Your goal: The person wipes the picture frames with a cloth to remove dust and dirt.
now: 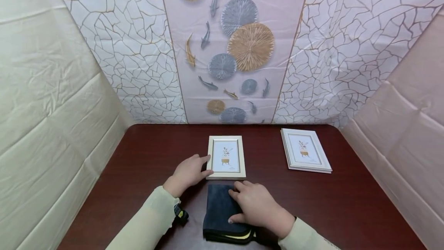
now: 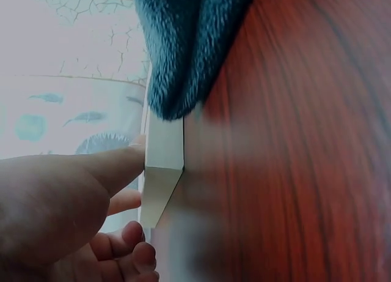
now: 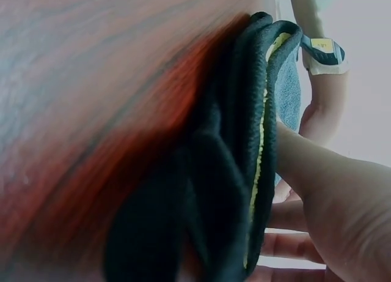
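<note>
Two hands are being observed over one dark red table (image 1: 149,153). One cream picture frame (image 1: 225,157) is lying face up near the middle of the table. Its left edge is being touched by the left hand (image 1: 189,173); the thumb and forefinger are being held apart along that edge, and nothing is being pinched between them. One folded dark blue cloth (image 1: 220,207) with a yellow inner layer is lying just beside the frame, on the person's side. Its top is being pressed by the right hand (image 1: 257,205), whose thumb and fingers are being spread over it.

Well apart, to the right, one stack of white frames (image 1: 306,150) is lying; several edges are being shown, but the exact count cannot be told. One black wristband (image 1: 180,214) is being worn on the left wrist.

Obstructions are being noted: the cloth's right part is being covered by the right hand, and in the left wrist view the frame is being partly blocked by the cloth. One patterned wall covering (image 1: 222,41) is hanging behind the table.
</note>
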Action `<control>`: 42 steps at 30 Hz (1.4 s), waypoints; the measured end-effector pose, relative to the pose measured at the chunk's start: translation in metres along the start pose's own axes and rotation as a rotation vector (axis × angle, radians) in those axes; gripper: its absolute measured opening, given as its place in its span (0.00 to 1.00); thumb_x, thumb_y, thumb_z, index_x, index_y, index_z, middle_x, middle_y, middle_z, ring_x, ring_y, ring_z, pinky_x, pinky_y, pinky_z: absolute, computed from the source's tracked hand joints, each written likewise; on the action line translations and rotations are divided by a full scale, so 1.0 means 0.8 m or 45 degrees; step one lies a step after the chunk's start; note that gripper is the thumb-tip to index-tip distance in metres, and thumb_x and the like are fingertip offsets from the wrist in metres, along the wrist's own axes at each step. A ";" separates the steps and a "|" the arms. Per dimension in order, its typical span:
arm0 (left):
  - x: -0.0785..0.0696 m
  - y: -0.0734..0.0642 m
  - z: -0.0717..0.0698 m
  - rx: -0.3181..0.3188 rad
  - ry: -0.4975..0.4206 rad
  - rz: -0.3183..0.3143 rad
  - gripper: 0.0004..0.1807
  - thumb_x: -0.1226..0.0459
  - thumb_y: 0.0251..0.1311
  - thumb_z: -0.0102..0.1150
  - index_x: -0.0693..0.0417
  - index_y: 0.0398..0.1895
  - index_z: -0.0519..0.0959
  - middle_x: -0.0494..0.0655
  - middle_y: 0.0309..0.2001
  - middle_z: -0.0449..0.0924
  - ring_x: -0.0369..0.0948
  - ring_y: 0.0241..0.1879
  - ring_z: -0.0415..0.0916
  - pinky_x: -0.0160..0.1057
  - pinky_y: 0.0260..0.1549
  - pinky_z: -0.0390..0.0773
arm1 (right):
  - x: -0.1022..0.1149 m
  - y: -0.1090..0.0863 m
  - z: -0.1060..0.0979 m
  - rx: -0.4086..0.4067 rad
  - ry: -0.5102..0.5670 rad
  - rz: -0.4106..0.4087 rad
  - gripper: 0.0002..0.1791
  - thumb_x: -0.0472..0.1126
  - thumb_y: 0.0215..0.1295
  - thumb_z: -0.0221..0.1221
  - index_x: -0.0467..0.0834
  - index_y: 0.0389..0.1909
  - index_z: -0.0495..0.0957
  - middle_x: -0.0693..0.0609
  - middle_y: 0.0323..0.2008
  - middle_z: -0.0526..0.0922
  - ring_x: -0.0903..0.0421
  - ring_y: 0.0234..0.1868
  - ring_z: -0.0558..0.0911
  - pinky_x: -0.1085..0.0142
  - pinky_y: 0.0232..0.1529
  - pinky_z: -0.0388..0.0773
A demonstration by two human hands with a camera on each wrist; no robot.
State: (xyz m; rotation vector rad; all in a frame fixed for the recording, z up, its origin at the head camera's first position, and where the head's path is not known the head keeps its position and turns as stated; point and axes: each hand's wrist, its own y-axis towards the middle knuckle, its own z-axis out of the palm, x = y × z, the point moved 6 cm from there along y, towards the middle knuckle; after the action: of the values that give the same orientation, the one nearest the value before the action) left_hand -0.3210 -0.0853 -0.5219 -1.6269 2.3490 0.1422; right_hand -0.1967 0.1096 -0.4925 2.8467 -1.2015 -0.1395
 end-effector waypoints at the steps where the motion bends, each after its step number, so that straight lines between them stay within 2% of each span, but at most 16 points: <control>1: 0.003 -0.001 0.000 0.000 0.001 -0.003 0.38 0.44 0.73 0.71 0.44 0.82 0.75 0.58 0.68 0.81 0.52 0.63 0.82 0.54 0.59 0.83 | 0.000 0.000 0.000 -0.002 0.001 0.000 0.44 0.78 0.60 0.70 0.46 0.61 0.90 0.53 0.49 0.83 0.56 0.40 0.80 0.60 0.35 0.82; 9: 0.031 -0.011 -0.007 -0.027 0.007 -0.021 0.38 0.45 0.72 0.72 0.42 0.82 0.75 0.57 0.60 0.84 0.49 0.52 0.84 0.53 0.50 0.85 | -0.001 -0.002 0.002 -0.030 -0.004 -0.006 0.43 0.78 0.60 0.71 0.47 0.60 0.91 0.53 0.49 0.83 0.56 0.40 0.80 0.60 0.35 0.82; 13: 0.046 -0.019 -0.013 -0.026 0.001 -0.039 0.37 0.45 0.73 0.72 0.42 0.82 0.75 0.58 0.61 0.84 0.50 0.53 0.84 0.54 0.50 0.85 | -0.001 -0.002 0.003 -0.036 0.005 -0.012 0.43 0.78 0.60 0.70 0.47 0.61 0.90 0.53 0.48 0.83 0.56 0.38 0.79 0.60 0.33 0.81; 18: 0.070 -0.027 -0.019 -0.026 0.009 -0.063 0.37 0.46 0.74 0.71 0.43 0.82 0.74 0.60 0.66 0.82 0.54 0.60 0.82 0.57 0.54 0.84 | -0.002 -0.003 0.004 -0.030 0.012 -0.013 0.43 0.78 0.62 0.69 0.47 0.62 0.90 0.54 0.48 0.82 0.57 0.38 0.78 0.61 0.33 0.81; 24: 0.103 -0.043 -0.029 -0.024 0.017 -0.093 0.37 0.47 0.75 0.69 0.44 0.83 0.73 0.63 0.63 0.81 0.54 0.53 0.83 0.57 0.50 0.83 | -0.003 -0.003 0.004 -0.021 0.014 -0.016 0.44 0.78 0.62 0.68 0.47 0.63 0.89 0.53 0.49 0.82 0.56 0.39 0.79 0.61 0.36 0.83; 27: 0.122 -0.052 -0.034 -0.023 0.017 -0.111 0.36 0.47 0.76 0.68 0.45 0.83 0.73 0.67 0.68 0.79 0.59 0.62 0.80 0.61 0.56 0.81 | -0.004 -0.004 0.005 -0.019 0.020 -0.015 0.44 0.78 0.63 0.68 0.47 0.63 0.89 0.52 0.50 0.83 0.56 0.40 0.80 0.60 0.36 0.83; 29: 0.136 -0.058 -0.036 -0.021 0.012 -0.129 0.36 0.46 0.77 0.67 0.45 0.83 0.72 0.69 0.72 0.75 0.63 0.70 0.75 0.64 0.62 0.78 | -0.004 -0.003 0.005 -0.017 0.023 -0.017 0.44 0.78 0.63 0.68 0.47 0.64 0.89 0.53 0.50 0.83 0.56 0.40 0.79 0.61 0.36 0.83; 32: 0.157 -0.068 -0.039 -0.007 -0.009 -0.162 0.37 0.46 0.77 0.66 0.44 0.84 0.71 0.72 0.74 0.72 0.68 0.75 0.68 0.69 0.66 0.73 | -0.004 -0.003 0.005 -0.020 0.023 -0.021 0.44 0.79 0.63 0.67 0.47 0.64 0.89 0.53 0.49 0.82 0.57 0.39 0.79 0.61 0.35 0.82; 42: 0.218 -0.101 -0.055 0.013 -0.001 -0.221 0.39 0.45 0.77 0.65 0.45 0.85 0.69 0.74 0.72 0.74 0.73 0.73 0.67 0.73 0.64 0.72 | -0.003 -0.003 0.004 -0.017 0.029 -0.025 0.44 0.78 0.63 0.68 0.47 0.64 0.89 0.53 0.48 0.81 0.57 0.39 0.78 0.61 0.33 0.81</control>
State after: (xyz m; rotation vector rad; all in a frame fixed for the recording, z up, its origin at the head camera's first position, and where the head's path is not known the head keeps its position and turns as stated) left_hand -0.3107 -0.2824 -0.5233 -1.8152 2.1909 0.0956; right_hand -0.1972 0.1128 -0.4955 2.8410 -1.1643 -0.1148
